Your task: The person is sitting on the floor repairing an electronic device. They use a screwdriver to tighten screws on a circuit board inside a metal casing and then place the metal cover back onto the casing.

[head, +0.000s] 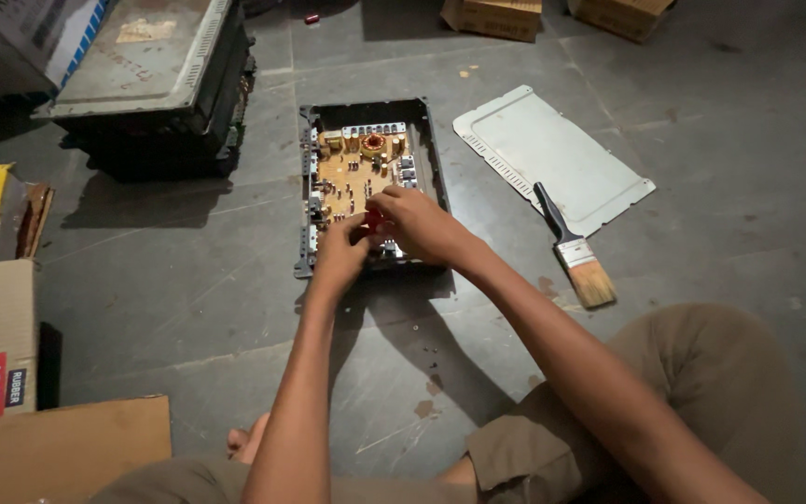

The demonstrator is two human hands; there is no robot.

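Observation:
An opened black electronics chassis (431, 140) lies on the grey floor, with a tan circuit board (358, 173) inside it carrying a copper coil and several small parts. Both my hands meet over the near end of the board. My left hand (340, 250) and my right hand (414, 224) pinch a small red object (374, 220), seemingly a tool handle, between their fingers. The near part of the board is hidden under my hands.
A grey metal cover panel (552, 159) lies to the right, with a paintbrush (576, 247) across its near corner. Another closed device (156, 84) sits at back left. Cardboard boxes (11, 373) stand at left and far back (492, 17). My knee (701, 373) is at lower right.

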